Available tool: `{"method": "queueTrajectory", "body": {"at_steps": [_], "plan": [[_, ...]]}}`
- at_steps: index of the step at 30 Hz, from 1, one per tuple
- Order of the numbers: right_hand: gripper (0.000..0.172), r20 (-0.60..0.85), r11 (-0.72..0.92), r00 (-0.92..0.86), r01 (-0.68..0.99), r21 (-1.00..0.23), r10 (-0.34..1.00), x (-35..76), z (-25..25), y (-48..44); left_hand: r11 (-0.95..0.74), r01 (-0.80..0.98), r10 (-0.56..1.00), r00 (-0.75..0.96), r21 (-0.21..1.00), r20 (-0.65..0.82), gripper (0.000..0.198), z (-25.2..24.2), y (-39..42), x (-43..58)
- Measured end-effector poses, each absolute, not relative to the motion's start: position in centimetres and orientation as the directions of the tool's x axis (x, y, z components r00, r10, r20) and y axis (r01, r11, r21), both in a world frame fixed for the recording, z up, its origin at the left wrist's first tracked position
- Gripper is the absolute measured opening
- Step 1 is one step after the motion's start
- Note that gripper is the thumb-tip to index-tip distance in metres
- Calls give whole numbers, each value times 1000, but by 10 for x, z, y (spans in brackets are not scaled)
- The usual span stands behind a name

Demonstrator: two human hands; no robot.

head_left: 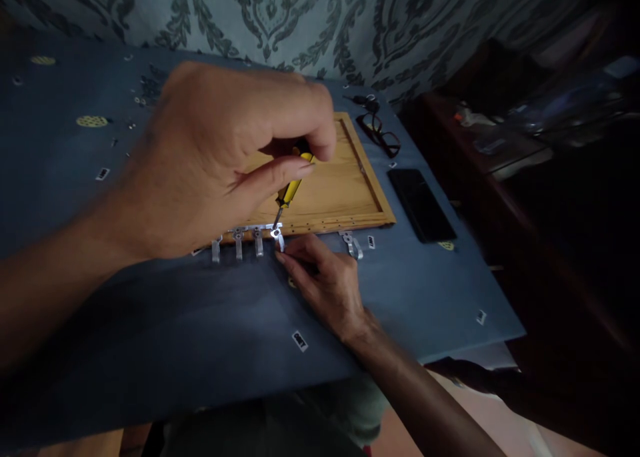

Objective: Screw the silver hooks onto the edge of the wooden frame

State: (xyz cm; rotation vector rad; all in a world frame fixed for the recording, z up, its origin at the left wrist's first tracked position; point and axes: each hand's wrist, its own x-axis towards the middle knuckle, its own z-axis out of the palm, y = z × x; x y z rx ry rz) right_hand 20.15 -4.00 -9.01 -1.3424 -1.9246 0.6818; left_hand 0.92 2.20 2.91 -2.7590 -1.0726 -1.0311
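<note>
Left hand (pixel 215 157) up close has its grip closed round a little yellow screwdriver (pixel 293 189), tip down on a metal clip (pixel 277 234) that the right hand (pixel 325 280) pinches at the wooden frame (pixel 345 190)'s near edge on the blue tabletop (pixel 200 323), glasses (pixel 383 135) further back.

The place looked like a room in a home, used for small handiwork. A grey wall covering with a damask pattern (pixel 280 17) hung behind a table with a flat blue top (pixel 200 323). On the table lay dark-rimmed spectacles (pixel 383 133), a black smartphone (pixel 421 205), a light wooden frame (pixel 345 190) and a small yellow-handled screwdriver (pixel 293 189). A dark wooden sideboard (pixel 500 170), cluttered with household odds and ends, stood beside it.
</note>
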Motion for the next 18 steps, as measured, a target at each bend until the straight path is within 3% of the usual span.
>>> {"method": "queueTrajectory", "body": {"at_steps": [6,11,18], "plan": [[8,249,344,-240,577,-741,938,202,-90,-40,-762,616,598,550,199,584,13,29,22,11],[7,229,325,-233,586,-742,945,202,-90,-40,-759,598,611,517,257,600,11,29,19,13],[6,256,347,-236,580,-737,937,202,-91,-39,-758,622,604,553,197,574,14,29,21,12]]}}
